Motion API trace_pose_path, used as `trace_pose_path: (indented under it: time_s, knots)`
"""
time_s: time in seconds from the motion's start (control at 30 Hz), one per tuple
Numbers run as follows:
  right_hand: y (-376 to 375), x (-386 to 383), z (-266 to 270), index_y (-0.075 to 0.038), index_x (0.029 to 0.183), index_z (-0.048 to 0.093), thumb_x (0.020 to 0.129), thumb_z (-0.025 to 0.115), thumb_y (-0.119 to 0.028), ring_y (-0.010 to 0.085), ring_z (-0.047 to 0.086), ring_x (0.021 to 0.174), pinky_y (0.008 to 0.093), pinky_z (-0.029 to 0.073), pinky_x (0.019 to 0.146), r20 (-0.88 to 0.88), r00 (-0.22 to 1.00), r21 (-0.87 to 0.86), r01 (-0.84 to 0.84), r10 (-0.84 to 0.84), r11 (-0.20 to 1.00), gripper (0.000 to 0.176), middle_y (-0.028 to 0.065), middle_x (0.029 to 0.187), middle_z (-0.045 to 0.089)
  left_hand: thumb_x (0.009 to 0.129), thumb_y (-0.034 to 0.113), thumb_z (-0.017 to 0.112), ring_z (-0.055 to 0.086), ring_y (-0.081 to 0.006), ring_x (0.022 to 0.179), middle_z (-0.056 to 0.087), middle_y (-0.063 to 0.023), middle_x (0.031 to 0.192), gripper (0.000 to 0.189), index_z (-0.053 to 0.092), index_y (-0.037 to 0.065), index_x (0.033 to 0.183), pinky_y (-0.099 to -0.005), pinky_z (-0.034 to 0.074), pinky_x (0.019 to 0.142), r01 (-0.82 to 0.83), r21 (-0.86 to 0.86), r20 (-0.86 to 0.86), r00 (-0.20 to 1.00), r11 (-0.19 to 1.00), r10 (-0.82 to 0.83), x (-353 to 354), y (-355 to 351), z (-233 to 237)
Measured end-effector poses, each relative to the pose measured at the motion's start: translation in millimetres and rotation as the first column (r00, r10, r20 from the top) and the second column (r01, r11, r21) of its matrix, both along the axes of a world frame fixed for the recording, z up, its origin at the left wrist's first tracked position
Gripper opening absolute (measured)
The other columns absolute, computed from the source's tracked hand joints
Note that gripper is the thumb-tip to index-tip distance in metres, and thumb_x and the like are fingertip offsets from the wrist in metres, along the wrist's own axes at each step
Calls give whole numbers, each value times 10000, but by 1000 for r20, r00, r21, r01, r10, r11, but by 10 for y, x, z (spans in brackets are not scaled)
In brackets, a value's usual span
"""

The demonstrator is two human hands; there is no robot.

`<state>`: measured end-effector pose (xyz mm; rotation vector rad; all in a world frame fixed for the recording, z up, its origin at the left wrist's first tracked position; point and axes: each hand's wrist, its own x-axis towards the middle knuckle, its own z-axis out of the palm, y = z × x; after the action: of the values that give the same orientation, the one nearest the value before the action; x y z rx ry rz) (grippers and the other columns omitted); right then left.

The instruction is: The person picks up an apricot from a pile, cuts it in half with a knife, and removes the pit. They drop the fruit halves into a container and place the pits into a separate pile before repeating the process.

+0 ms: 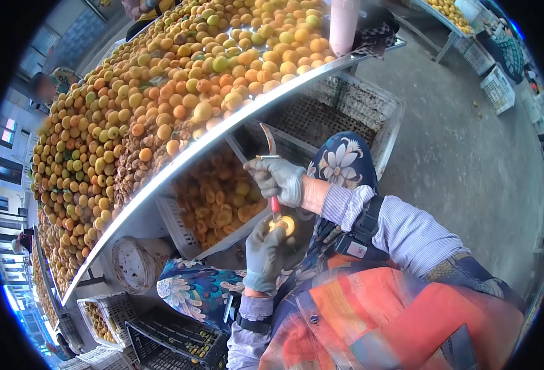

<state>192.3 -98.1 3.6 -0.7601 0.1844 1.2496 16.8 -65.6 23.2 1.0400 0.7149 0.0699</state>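
My right hand (278, 180), in a grey glove, is closed around a curved-blade knife (269, 140) whose blade sticks up past the fingers. Below the same fist a red handle (275, 203) shows, with a narrow metal end reaching down to a cut apricot (283, 226). My left hand (264, 253), also gloved, pinches that apricot, its yellow flesh facing up. Just beyond both hands stands a white crate (174, 227) holding many opened apricots (213, 200).
A metal-edged table (179, 161) heaped with whole apricots (192, 86) slopes across. Dark pits or scraps (137, 163) lie near its edge. Another crate (373, 105) sits under it, beside my knee. A stained bucket (135, 265) and black crates (173, 336) stand lower left.
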Motion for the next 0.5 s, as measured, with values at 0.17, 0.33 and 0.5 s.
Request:
trace_pose_path:
  time_s: [0.17,0.33,0.5]
  knots:
    - [-67,0,-236,-116,1015,527,956,515,-197,18,290,397,193,226,358,-218,976,152,4,29,988,101,-117,552,338,882,133,581,568,-107,781,582,-58,1023,410,494,-38,1244,-239,499,671,66,23,136,988,998,-69,-72,31,-97]
    - [-78,-63,-514,-115,1014,522,951,526,-216,27,294,404,215,234,380,-481,859,503,109,173,857,119,-113,547,321,884,149,606,566,-127,806,568,-69,1105,487,435,-26,1305,-255,498,709,120,-296,224,973,948,-53,-98,73,-238]
    - [-61,-15,-220,-113,1011,524,945,536,-217,28,292,426,204,230,385,-198,980,311,87,-25,946,124,-110,557,317,886,183,630,558,-150,928,553,-76,1166,551,391,-10,1342,-277,475,793,115,-389,327,945,914,20,-27,96,-286]
